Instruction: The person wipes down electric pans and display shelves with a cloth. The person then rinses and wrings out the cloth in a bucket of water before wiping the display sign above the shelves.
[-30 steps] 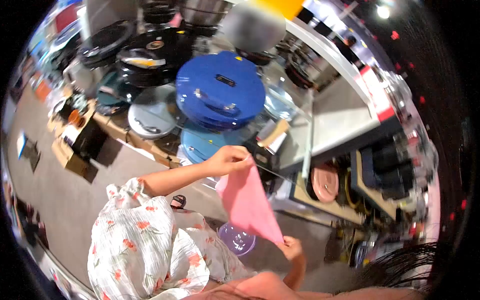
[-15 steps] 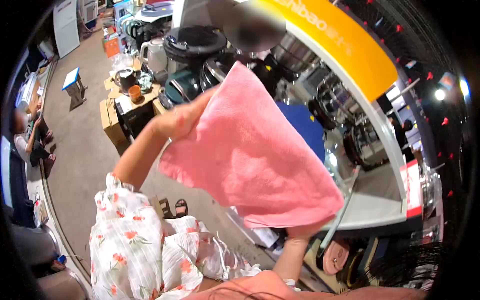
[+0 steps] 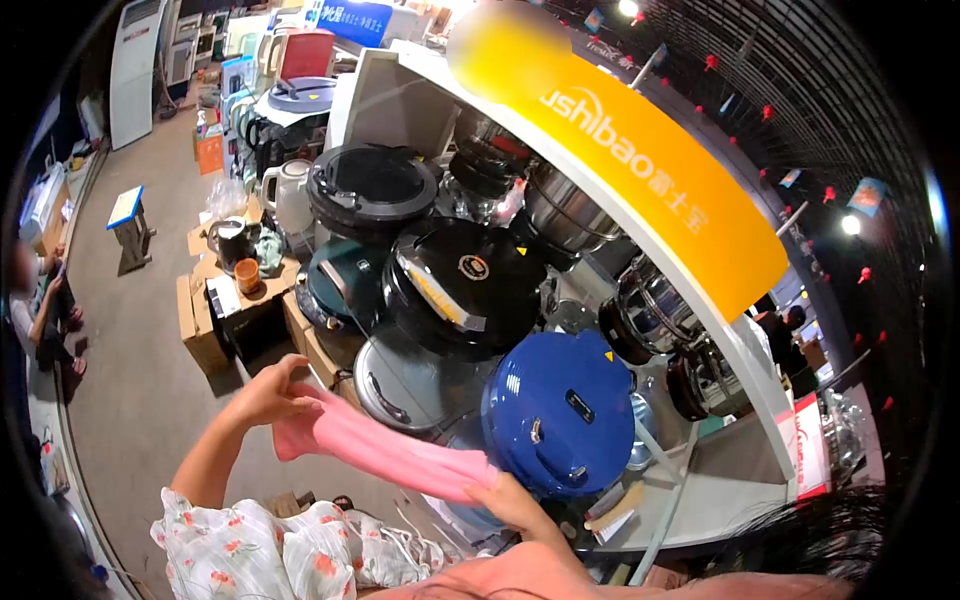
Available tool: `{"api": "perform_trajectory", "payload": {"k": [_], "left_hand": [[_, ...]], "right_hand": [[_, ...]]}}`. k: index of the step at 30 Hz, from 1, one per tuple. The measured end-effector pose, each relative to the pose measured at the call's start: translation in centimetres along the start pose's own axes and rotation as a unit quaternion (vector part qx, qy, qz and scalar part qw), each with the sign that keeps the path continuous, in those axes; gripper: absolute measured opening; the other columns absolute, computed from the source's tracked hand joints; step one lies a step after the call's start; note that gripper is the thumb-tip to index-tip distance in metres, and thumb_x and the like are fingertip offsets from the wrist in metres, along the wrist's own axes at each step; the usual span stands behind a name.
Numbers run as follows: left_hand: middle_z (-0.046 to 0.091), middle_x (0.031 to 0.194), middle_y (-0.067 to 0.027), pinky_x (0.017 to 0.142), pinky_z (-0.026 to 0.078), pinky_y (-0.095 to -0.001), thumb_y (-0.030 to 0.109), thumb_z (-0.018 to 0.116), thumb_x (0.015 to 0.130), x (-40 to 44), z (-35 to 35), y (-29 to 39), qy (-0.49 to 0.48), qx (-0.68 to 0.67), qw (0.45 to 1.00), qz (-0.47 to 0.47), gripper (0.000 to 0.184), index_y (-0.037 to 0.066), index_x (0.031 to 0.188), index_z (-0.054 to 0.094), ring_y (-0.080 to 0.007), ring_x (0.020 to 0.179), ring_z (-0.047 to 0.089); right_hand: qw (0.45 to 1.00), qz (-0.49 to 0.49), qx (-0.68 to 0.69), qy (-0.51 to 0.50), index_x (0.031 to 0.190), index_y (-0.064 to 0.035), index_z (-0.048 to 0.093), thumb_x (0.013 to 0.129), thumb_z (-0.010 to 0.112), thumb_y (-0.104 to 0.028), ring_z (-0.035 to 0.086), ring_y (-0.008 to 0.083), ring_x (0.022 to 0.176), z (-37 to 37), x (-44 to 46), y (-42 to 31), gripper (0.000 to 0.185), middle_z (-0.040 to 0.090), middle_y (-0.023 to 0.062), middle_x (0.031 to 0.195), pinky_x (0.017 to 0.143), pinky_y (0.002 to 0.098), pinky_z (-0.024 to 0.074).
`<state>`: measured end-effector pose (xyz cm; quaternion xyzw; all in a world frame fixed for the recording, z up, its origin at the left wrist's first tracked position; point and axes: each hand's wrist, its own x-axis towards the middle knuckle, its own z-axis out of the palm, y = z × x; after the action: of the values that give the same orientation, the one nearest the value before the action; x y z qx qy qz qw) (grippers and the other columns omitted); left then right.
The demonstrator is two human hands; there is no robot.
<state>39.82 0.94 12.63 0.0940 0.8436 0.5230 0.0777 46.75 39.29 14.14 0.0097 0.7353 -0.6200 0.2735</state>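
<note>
A pink cloth (image 3: pixel 390 442) is stretched in a narrow, gathered strip between my two hands. My left hand (image 3: pixel 280 392) pinches its left end, with a little of the cloth hanging below the fingers. At the other end my right hand (image 3: pixel 502 496) is closed on the cloth, just left of a round blue appliance (image 3: pixel 560 412). Behind the cloth lies a grey round appliance (image 3: pixel 410 380) with a handle, and a glossy black one (image 3: pixel 465 285) stands beyond it. The cloth appears to touch none of them.
A yellow sign (image 3: pixel 650 160) curves over the white display stand (image 3: pixel 770 400). Pots (image 3: pixel 570 210) and more round appliances fill the stand. Cardboard boxes (image 3: pixel 200 325) hold a kettle and an orange cup (image 3: pixel 247 274). A small table (image 3: pixel 126 208) and a seated person (image 3: pixel 35 310) are at left.
The cloth, spread wide half a second ago, is now gathered into a narrow strip and lower. My left hand has moved down and left, my right hand left. The view has shifted, uncovering the appliances.
</note>
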Motion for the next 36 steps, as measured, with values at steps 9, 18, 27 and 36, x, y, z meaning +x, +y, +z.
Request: {"api": "perform_trajectory", "payload": {"k": [9,18,27,36], "left_hand": [[0.064,0.101,-0.01,0.084,0.047,-0.032,0.012,0.074,0.073,1.5,0.6,11.1,-0.133,0.094,0.973,0.165,0.04,0.007,0.111,0.063,-0.0212,0.093,0.06],[0.06,0.088,-0.012,0.076,0.048,-0.0371,0.019,0.065,0.079,3.8,2.2,12.5,-0.124,0.293,0.921,0.224,0.017,0.005,0.087,0.068,-0.0276,0.084,0.057],[0.054,0.057,0.0061,0.041,0.035,-0.0215,0.027,0.059,0.089,14.4,-2.4,12.3,-0.127,-0.11,0.983,-0.078,0.028,0.006,0.071,0.065,-0.0032,0.05,0.048],[0.047,0.126,-0.0184,0.086,0.048,-0.039,0.054,0.045,0.091,25.1,-2.2,18.0,-0.393,-0.365,0.84,-0.085,0.06,0.009,0.131,0.044,-0.0296,0.105,0.056]], "right_hand": [[0.996,-0.024,-0.087,-0.006,0.121,0.0056,0.053,0.079,0.071,-0.009,0.059,0.0105,0.095,-7.2,-3.6,-5.5,0.049,0.064,0.0064,0.109,0.086,0.0272,0.0477],[0.895,-0.081,-0.431,0.075,0.121,0.0062,0.047,0.076,0.074,-0.028,0.058,0.026,0.104,-8.1,-3.6,-9.1,0.063,0.059,0.0185,0.113,0.09,0.0366,0.0453],[0.9,-0.158,-0.382,0.139,0.074,0.0014,0.065,0.087,0.058,-0.024,0.058,0.0209,0.078,-10.8,5.4,-13.7,0.03,0.061,0.009,0.085,0.07,0.0332,0.0454],[0.925,-0.204,0.315,0.059,0.116,-0.0057,0.055,0.092,0.054,-0.04,0.061,0.0143,0.094,-5.4,16.7,-23.4,0.042,0.063,0.0054,0.104,0.078,0.0305,0.0508]]}}
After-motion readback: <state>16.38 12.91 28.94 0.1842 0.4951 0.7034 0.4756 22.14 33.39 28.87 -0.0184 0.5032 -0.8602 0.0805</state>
